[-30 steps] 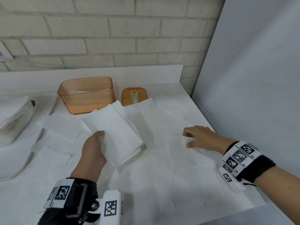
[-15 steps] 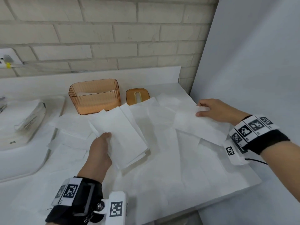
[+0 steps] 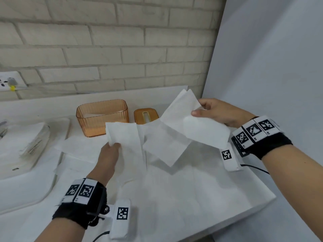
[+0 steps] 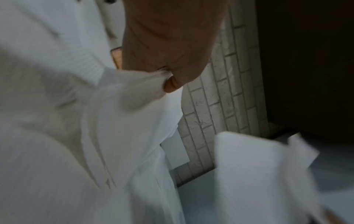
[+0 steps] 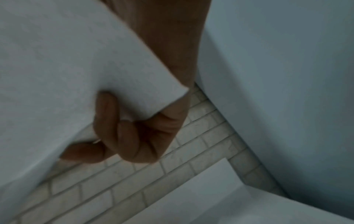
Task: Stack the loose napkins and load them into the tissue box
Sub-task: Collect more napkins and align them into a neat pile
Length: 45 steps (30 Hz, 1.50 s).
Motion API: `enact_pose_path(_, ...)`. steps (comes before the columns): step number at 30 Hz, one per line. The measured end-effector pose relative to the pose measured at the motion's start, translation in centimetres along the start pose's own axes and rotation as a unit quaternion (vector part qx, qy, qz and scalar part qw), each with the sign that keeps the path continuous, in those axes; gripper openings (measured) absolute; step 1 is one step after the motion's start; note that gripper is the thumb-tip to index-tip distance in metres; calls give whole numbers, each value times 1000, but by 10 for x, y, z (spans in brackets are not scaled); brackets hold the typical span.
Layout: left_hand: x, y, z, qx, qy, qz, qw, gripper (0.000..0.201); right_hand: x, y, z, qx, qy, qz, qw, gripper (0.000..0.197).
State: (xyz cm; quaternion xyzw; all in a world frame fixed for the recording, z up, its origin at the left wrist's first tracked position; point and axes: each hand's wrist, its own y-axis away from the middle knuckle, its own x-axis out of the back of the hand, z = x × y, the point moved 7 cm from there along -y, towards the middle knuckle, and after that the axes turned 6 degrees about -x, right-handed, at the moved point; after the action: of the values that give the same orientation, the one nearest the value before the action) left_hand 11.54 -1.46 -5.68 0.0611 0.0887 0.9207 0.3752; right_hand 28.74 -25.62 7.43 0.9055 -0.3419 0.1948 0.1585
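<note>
White paper lay across most of the countertop point(image 3: 227, 212): loose napkins point(image 3: 174, 186) spread flat and overlapping, from the near edge to the brick wall. The left hand point(image 3: 108, 159) pinched a small stack of napkins point(image 3: 125, 137) by its near-left corner, thumb on top and fingers curled beneath; the left wrist view showed the paper bunched at that pinch. The stack was lifted and tilted, its long axis running away from the person toward the wall.

The right hand point(image 3: 216, 110) gripped a folded napkin point(image 3: 183, 124) at its far-right edge, thumb over the sheet and fingers curled under it, as the right wrist view showed. That napkin hung in the air to the right of the stack, its free lower corner sagging down and left, close to the stack but apart from it.

Beyond the stack stood the amber tissue box point(image 3: 102, 117), open-topped, with its slotted lid point(image 3: 146, 116) lying just to its right. The left hand was the nearer to the box.

The next move likely called for carrying the napkin leftward onto the stack, with its long edge turned to match the stack's axis; many sheets remained on the counter, so loading looked some way off.
</note>
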Motion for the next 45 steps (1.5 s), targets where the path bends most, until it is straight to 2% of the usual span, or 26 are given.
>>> enact_pose_path(4, -15, 8, 29, -38, -34, -82, 995, 23, -43, -8, -30, 19, 10, -104, 994, 21)
enact_pose_path(6, -27, 18, 35, -29, 4, -144, 989, 24, -61, -14, -40, 29, 58, -129, 989, 18)
enact_pose_path(10, -48, 40, 37, -18, 125, -232, 964, 22, -80, -31, -53, 56, 156, -100, 981, 16)
enact_pose_path(12, -55, 46, 34, 11, 205, -248, 947, 31, -86, -41, -55, 65, 199, -70, 975, 9)
enact_pose_path(13, -57, 47, 30, 25, 232, -249, 940, 38, -88, -44, -57, 70, 217, -54, 972, 3)
enact_pose_path(16, -54, 50, 17, 69, 273, -230, 932, 64, -90, -54, -59, 84, 245, -3, 966, 9)
enact_pose_path(18, -52, 53, 11, 70, 283, -241, 926, 68, -92, -57, -59, 88, 259, 21, 962, 9)
enact_pose_path(22, -43, 54, 4, 28, 249, -235, 939, 44, -88, -61, -63, 96, 265, 88, 955, 17)
enact_pose_path(24, -36, 44, -2, 16, 225, -199, 954, 35, -74, -62, -62, 74, 190, 161, 966, 16)
enact_pose_path(26, -30, 35, -5, 16, 212, -155, 965, 29, -69, -59, -54, 31, 54, 198, 978, 18)
enact_pose_path(28, -28, 29, -7, 16, 207, -124, 970, 28, -81, -53, -42, -11, -18, 193, 981, 25)
enact_pose_path(30, -30, 25, -10, 26, 204, -100, 973, 27, -102, -44, -32, -19, 7, 173, 985, 27)
enact_pose_path(32, -34, 24, -10, 26, 199, -103, 974, 27, -123, -37, -24, -6, 82, 148, 986, 12)
enact_pose_path(34, -37, 24, -9, 25, 206, -104, 973, 27, -135, -35, -16, 6, 176, 138, 975, 8)
enact_pose_path(35, -38, 25, -9, 34, 237, -102, 966, 28, -138, -34, -13, 5, 222, 137, 965, 10)
enact_pose_path(37, -39, 28, -9, 62, 304, -101, 945, 41, -138, -32, -7, -6, 300, 153, 942, 30)
enact_pose_path(39, -42, 29, -8, 73, 312, -110, 941, 52, -138, -29, -5, -16, 333, 151, 931, 36)
enact_pose_path(41, -41, 31, -8, 55, 251, -113, 960, 39, -140, -26, -5, -27, 320, 113, 940, 35)
enact_pose_path(42, -39, 30, -9, 47, 220, -104, 969, 33, -134, -25, -2, -50, 281, 102, 953, 34)
enact_pose_path(44, -28, 27, -10, 40, 200, -88, 975, 32, -110, -21, 13, -116, 202, 115, 966, 32)
enact_pose_path(45, -19, 25, -11, 36, 197, -77, 977, 33, -97, -17, 23, -152, 204, 122, 959, 31)
